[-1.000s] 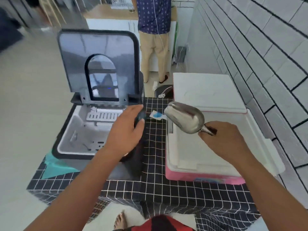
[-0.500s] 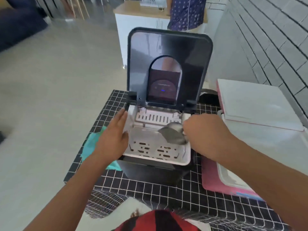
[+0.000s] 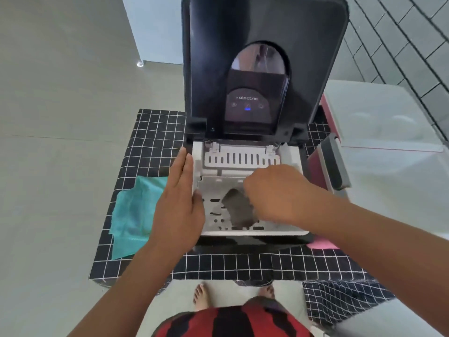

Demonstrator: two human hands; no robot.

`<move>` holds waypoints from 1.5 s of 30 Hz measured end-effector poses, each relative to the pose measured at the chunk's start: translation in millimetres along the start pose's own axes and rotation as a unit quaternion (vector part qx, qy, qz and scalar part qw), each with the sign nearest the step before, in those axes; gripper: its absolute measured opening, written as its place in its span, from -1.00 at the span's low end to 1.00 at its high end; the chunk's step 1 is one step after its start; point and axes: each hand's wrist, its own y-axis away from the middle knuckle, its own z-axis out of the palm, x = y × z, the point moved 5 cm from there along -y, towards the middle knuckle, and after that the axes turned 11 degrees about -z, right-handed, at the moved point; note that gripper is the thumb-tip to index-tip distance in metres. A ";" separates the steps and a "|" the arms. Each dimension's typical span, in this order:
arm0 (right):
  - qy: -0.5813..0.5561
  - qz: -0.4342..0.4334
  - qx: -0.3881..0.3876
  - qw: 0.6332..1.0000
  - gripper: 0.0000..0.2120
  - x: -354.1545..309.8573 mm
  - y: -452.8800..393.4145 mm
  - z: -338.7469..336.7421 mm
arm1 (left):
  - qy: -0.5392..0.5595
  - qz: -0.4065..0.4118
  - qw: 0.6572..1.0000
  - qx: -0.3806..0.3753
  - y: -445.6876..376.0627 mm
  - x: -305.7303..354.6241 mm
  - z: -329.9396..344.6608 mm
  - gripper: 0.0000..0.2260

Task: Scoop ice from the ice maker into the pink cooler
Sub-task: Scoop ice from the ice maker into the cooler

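Note:
The black ice maker [image 3: 245, 240] stands in the middle of the table with its lid [image 3: 264, 27] raised upright. Its white slotted basket [image 3: 213, 188] lies open below me. My right hand [image 3: 277, 193] grips the handle of a metal scoop [image 3: 239, 210], whose bowl points down into the basket. My left hand [image 3: 181, 198] rests flat against the ice maker's left rim, fingers straight. No ice is visible to me in the basket. The pink cooler [image 3: 318, 173] with a white inside stands at the right, its lid [image 3: 379, 115] folded back.
A black cloth with a white grid [image 3: 150, 132] covers the table. A teal rag [image 3: 132, 212] lies left of the ice maker. A grey tiled wall [image 3: 413, 40] runs along the right. My bare feet [image 3: 201, 296] show on the floor below the table's front edge.
The view has swung from the cooler to above the ice maker. My right hand carried the scoop from over the cooler down into the basket. My left hand shifted to the machine's left rim.

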 end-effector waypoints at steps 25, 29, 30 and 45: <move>-0.004 -0.016 0.098 0.995 -0.80 40.6 10.6 17.2 | 0.065 0.013 0.998 0.023 -0.3 -0.9 -3.9 -0.45; -0.078 -0.004 -0.005 0.997 -0.75 61.5 28.5 6.1 | 0.069 0.008 0.997 0.026 0.5 -1.1 -4.2 -0.45; -0.123 -0.008 -0.056 0.991 -0.68 63.2 28.8 7.6 | 0.068 0.010 0.997 0.027 1.1 0.2 -3.5 -0.45; -0.322 -0.028 -0.202 0.924 -0.64 36.8 -43.9 49.5 | 0.078 -0.005 0.996 0.033 0.1 -2.1 -4.2 -0.45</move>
